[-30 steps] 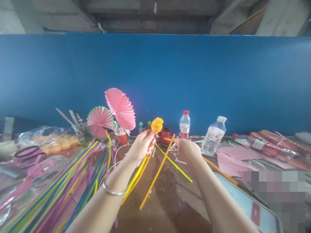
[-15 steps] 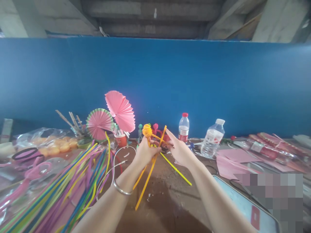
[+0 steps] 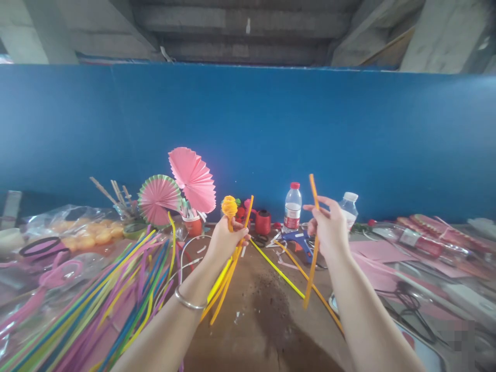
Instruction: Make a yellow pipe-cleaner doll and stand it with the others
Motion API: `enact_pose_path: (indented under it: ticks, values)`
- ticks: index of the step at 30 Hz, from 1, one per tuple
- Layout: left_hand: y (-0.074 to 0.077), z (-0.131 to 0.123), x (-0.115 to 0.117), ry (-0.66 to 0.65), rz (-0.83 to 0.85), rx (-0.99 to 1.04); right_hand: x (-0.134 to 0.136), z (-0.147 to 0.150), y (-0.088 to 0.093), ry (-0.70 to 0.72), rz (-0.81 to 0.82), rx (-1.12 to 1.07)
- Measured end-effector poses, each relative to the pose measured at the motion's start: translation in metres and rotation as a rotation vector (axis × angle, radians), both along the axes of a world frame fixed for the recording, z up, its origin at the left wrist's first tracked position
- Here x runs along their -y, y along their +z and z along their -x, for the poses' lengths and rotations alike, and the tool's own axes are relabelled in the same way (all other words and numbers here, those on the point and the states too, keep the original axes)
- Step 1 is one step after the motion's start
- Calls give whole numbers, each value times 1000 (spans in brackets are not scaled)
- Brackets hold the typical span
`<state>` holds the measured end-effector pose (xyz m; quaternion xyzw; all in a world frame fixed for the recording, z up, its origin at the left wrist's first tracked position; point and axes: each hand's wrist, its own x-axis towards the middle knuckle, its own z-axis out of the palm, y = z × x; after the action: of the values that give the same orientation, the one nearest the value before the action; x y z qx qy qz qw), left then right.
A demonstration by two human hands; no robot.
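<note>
My left hand (image 3: 225, 242) is closed round a bunch of yellow and orange pipe cleaners (image 3: 222, 281). Above its fingers rises an orange coiled ball (image 3: 229, 206) and one orange tip. My right hand (image 3: 329, 227) pinches a single orange pipe cleaner (image 3: 313, 243), held nearly upright, apart from the bunch. Both hands hover over a brown table (image 3: 263, 320). A yellow pipe cleaner (image 3: 277, 268) and another orange one lie on the table between my forearms. A silver bangle circles my left wrist.
A heap of coloured pipe cleaners (image 3: 96, 305) covers the left side. Pink paper fans (image 3: 191, 178), a red cup, a red spool, a blue glue gun (image 3: 298, 238) and two water bottles (image 3: 293, 207) line the blue wall. Pink paper sheets and scissors (image 3: 411, 310) lie right.
My right hand has lifted one orange pipe cleaner away from the bunch, up and to the right. My left hand keeps the bunch and has shifted slightly lower.
</note>
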<state>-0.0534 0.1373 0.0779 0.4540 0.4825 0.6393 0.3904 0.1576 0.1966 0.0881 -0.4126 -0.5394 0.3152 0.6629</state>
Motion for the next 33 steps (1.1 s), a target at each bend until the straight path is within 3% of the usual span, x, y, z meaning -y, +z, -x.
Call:
enact_pose_path:
  ticks: [2,4,5,7,10,14,21,27,33]
  values:
    - [4,-1,4,-31,-11,21,-1,18,-13,78,90,50]
    - [7,-2,8,-72,-36,26,0,39,-28,224,152,266]
    - [8,-3,10,-92,-45,23,1,47,-34,330,119,440]
    - [10,-5,13,-124,-55,1,6,58,-38,392,85,525]
    - [10,-7,14,-142,-61,-98,19,61,-24,358,23,454]
    - [8,-11,14,-124,-78,-297,38,61,2,507,-98,220]
    - [14,-10,22,-105,-211,-559,48,56,14,161,-182,-77]
    - [25,-5,30,-13,-433,-934,63,48,31,257,-203,99]
    - [30,-3,34,38,-376,-1158,69,49,35,331,-234,156]
